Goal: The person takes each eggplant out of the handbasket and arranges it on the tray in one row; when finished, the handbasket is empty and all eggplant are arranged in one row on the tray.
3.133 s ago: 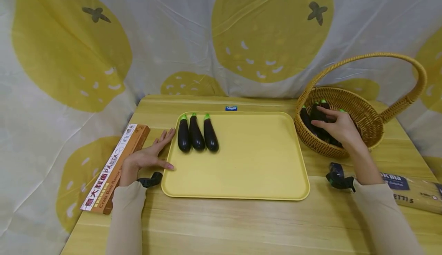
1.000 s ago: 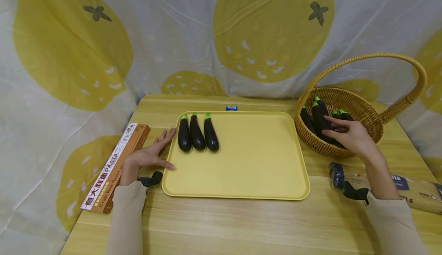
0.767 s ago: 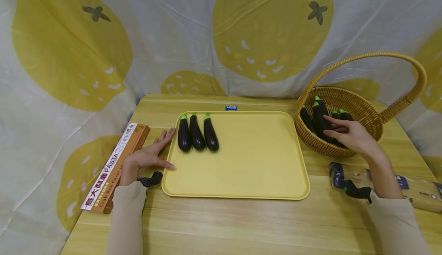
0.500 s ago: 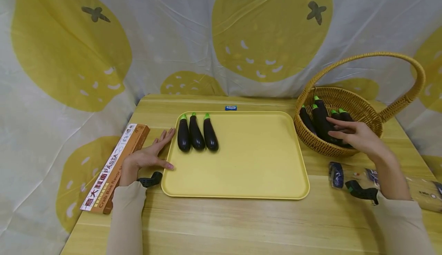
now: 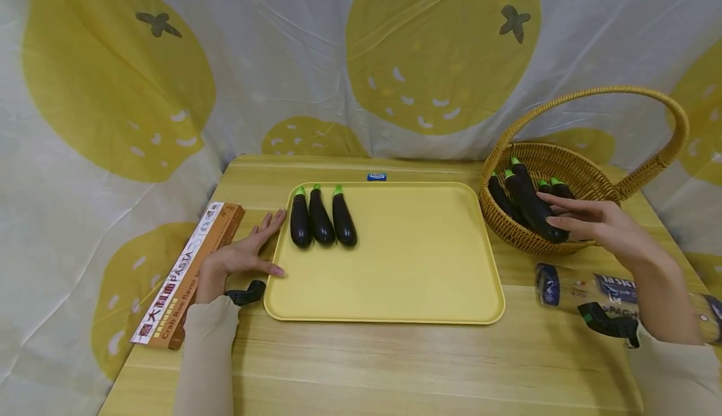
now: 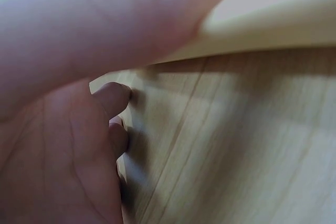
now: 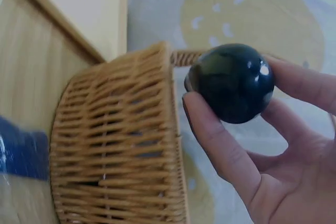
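Note:
My right hand (image 5: 600,225) pinches an eggplant (image 5: 533,208) near its rounded end, over the front of the wicker basket (image 5: 516,239). In the right wrist view the eggplant's glossy dark end (image 7: 231,83) sits between thumb and fingers. Several other eggplants with green stems lie in the basket. On the yellow tray (image 5: 417,253), three eggplants (image 5: 320,217) lie side by side at the left. My left hand (image 5: 242,254) rests at the tray's left edge with fingers spread, the thumb over the rim. In the left wrist view its thumb (image 6: 105,30) touches the rim.
An orange and white pasta box (image 5: 188,275) lies left of the tray. A bag of spaghetti (image 5: 581,291) lies in front of the basket, partly behind the right wrist. A small blue packet (image 5: 376,176) lies behind the tray. The basket's tall handle (image 5: 609,91) arches above it.
My right hand has shifted right and toward me, drawing the pinched eggplant forward and up toward the basket's near rim. My left hand and the three eggplants on the tray have stayed still.

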`<control>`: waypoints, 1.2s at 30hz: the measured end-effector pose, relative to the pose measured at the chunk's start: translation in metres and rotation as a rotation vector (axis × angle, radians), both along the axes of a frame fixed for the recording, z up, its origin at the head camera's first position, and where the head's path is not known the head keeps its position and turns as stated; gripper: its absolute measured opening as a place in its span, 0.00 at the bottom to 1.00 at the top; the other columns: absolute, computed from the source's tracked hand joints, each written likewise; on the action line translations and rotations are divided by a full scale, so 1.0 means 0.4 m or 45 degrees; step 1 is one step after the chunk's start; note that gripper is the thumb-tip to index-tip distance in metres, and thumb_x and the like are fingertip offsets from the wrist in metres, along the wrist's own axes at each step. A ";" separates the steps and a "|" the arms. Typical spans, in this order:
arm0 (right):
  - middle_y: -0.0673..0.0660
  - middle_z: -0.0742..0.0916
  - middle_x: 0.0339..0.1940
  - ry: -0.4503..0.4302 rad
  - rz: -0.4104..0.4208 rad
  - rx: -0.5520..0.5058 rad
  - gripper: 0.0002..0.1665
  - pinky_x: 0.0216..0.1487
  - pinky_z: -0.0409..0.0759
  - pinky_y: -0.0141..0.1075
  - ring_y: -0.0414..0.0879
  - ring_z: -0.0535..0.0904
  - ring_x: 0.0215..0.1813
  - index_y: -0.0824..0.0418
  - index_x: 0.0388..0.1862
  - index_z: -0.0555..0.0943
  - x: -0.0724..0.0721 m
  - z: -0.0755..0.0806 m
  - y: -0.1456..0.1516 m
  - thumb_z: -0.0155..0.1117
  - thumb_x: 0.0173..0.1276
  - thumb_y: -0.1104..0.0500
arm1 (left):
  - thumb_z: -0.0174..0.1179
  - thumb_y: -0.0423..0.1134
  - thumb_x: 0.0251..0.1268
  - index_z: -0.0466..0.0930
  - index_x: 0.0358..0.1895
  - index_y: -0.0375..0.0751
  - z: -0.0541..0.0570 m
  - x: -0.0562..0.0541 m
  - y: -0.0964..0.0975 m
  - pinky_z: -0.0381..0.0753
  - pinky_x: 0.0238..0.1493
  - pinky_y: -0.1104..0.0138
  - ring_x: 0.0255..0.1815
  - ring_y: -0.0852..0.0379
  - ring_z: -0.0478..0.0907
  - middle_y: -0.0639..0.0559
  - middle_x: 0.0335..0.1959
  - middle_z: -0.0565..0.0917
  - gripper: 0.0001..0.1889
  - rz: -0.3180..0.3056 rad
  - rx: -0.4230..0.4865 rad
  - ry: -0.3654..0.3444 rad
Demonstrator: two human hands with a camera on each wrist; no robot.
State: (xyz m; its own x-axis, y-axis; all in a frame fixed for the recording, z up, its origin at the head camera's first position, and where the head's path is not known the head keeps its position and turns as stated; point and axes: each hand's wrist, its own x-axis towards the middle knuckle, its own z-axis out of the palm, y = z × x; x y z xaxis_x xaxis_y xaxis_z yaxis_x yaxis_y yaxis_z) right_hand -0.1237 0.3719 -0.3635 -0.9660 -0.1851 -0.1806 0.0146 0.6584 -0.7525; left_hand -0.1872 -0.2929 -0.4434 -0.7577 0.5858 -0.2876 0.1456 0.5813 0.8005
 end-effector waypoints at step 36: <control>0.61 0.80 0.72 -0.154 0.155 -0.316 0.34 0.56 0.84 0.42 0.56 0.79 0.68 0.47 0.77 0.73 -0.126 -0.087 -0.552 0.67 0.74 0.51 | 0.78 0.41 0.56 0.27 0.85 0.46 -0.006 -0.001 -0.003 0.16 0.77 0.32 0.82 0.33 0.13 0.36 0.83 0.18 0.68 0.001 0.013 -0.016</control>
State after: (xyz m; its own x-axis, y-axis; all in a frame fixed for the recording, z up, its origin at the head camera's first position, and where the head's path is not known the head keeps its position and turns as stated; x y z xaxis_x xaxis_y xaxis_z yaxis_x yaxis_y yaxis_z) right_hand -0.1742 0.1509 -0.3983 -0.9083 -0.3509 -0.2276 0.0461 0.4569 -0.8883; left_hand -0.1877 -0.2942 -0.4459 -0.7545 0.5882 -0.2910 0.1351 0.5732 0.8082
